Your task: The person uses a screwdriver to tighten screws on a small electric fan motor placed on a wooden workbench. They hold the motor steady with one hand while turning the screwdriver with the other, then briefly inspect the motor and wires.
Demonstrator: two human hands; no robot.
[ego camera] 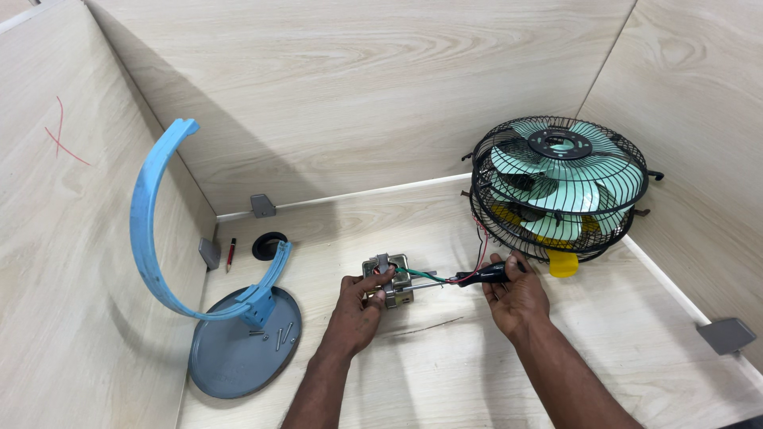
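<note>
My left hand [359, 306] grips a small metal fan motor [389, 280] resting on the light wooden desk [445, 373]. My right hand [517, 295] holds a black-handled screwdriver [477, 277] whose shaft points left into the motor. Red, green and black wires [445, 276] run from the motor toward the caged fan head [560, 184] at the back right, which has black wire guards and pale green blades.
A blue curved fan stand on a round grey base [238, 357] sits at the left, with loose screws [282, 336] on the base. A red pencil [230, 254] and a black cable hole [269, 245] lie behind it. Wooden partition walls enclose the desk.
</note>
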